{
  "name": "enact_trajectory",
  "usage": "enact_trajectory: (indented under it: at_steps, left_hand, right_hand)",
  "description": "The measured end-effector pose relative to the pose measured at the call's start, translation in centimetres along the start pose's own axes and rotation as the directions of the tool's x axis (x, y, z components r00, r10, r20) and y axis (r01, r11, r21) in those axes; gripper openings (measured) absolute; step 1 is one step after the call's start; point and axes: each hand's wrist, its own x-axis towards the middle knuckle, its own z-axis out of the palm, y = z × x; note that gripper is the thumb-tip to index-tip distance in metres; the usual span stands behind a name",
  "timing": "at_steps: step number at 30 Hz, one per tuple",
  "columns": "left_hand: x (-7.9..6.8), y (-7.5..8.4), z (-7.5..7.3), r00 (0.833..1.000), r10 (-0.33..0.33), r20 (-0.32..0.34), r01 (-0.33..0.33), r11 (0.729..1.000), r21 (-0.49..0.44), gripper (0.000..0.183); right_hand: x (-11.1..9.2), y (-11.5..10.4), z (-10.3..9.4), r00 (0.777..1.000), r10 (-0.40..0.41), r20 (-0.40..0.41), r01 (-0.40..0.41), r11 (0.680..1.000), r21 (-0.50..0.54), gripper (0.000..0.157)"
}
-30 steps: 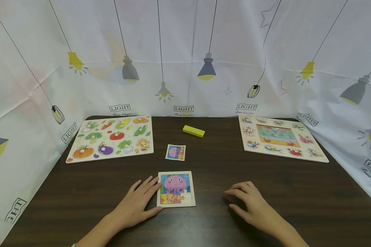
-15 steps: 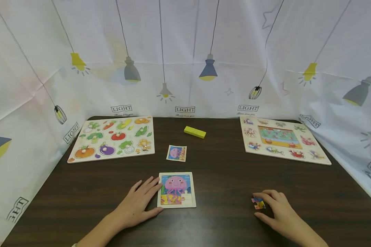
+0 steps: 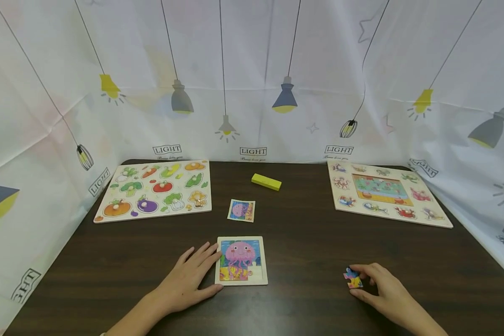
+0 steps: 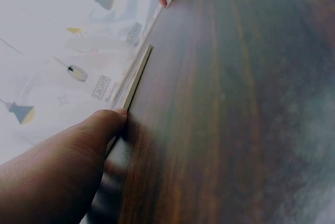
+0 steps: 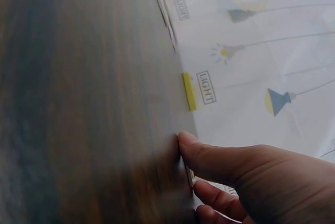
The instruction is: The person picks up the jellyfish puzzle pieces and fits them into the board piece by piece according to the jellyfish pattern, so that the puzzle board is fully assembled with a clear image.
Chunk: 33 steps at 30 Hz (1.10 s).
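In the head view a square wooden jigsaw tray [image 3: 265, 261] lies on the dark table. Its picture is a pink jellyfish, with a bare gap at the lower right. My left hand [image 3: 189, 280] rests beside the tray, fingers fairly straight, fingertips and thumb touching its left edge. The left wrist view has the thumb [image 4: 112, 122] against that edge. Well to the right of the tray, my right hand [image 3: 382, 290] pinches a colourful jigsaw piece [image 3: 353, 280] between thumb and fingers. In the right wrist view only the thin edge of the piece [image 5: 189, 176] shows.
Behind the tray lies a small jellyfish picture card [image 3: 241, 211], then a yellow block [image 3: 266, 182]. A vegetable peg puzzle board [image 3: 151, 191] lies at the back left, a sea-animal board [image 3: 388, 193] at the back right. A printed cloth [image 3: 252, 102] surrounds the table's far sides.
My right hand has moved right from near the tray and now grips a jigsaw piece, turned slightly since half a second ago. The left hand stays at the tray. The head view has shifted slightly.
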Motion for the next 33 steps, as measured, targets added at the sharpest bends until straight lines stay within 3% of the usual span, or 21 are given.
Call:
enact_trajectory:
  at_steps: [9, 20, 29, 33]
  left_hand:
    - [0.1, -0.1, 0.1, 1.0, 0.014, -0.019, -0.013, 1.0, 0.014, 0.072]
    - [0.0, -0.2, 0.3, 0.999, 0.018, -0.041, -0.017, 1.0, 0.02, 0.072]
    - [0.0, -0.2, 0.3, 0.999, 0.02, -0.045, -0.019, 1.0, 0.023, 0.072]
    - [0.0, -0.2, 0.3, 0.999, 0.018, -0.037, -0.017, 1.0, 0.022, 0.073]
  right_hand:
    - [0.3, 0.2, 0.4, 1.0, -0.022, -0.002, 0.022, 0.998, 0.061, 0.031]
    - [0.5, -0.5, 0.8, 0.986, -0.116, -0.12, 0.122, 0.992, 0.043, 0.04]
    - [0.7, -0.9, 1.1, 0.983, -0.143, -0.116, 0.152, 0.986, 0.075, 0.043]
    - [0.7, -1.1, 1.4, 0.975, -0.193, -0.111, 0.206, 0.971, 0.12, 0.044]
